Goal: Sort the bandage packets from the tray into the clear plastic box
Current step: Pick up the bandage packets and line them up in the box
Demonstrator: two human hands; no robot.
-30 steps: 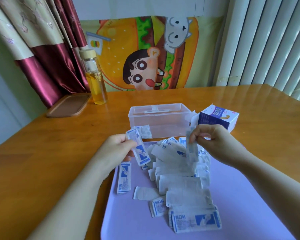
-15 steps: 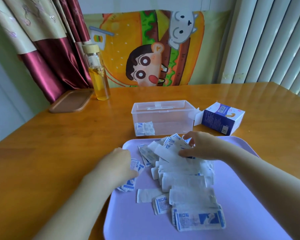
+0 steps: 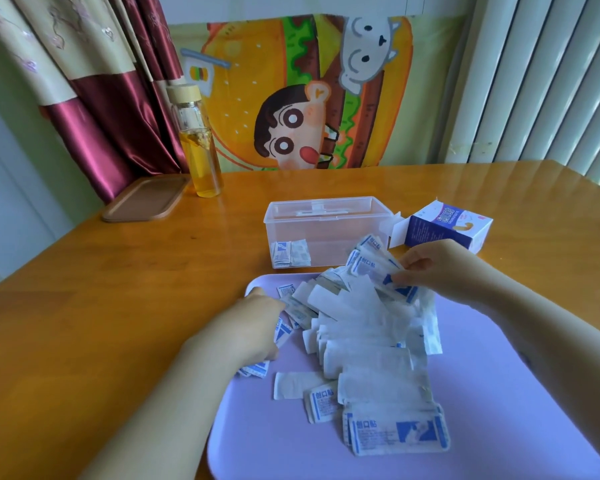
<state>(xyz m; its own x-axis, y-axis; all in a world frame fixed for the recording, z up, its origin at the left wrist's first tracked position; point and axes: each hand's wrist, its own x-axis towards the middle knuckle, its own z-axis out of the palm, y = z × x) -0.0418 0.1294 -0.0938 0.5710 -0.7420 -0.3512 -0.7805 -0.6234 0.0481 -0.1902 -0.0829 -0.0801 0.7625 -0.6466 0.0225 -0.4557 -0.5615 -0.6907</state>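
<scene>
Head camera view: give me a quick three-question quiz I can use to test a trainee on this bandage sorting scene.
1. True or false: the clear plastic box already contains some bandage packets.
2. Pick one. The right hand pinches: A, a fan of packets; B, the bottle; C, the carton.
3. Fill in: most packets lie on the ____ tray.

Key: 1 true; 2 A; 3 purple.

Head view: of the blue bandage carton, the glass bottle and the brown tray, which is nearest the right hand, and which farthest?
From the right hand, which pinches bandage packets:
1. Blue bandage carton, just behind it.
2. Glass bottle, far back left.
3. Brown tray, left of the bottle.
</scene>
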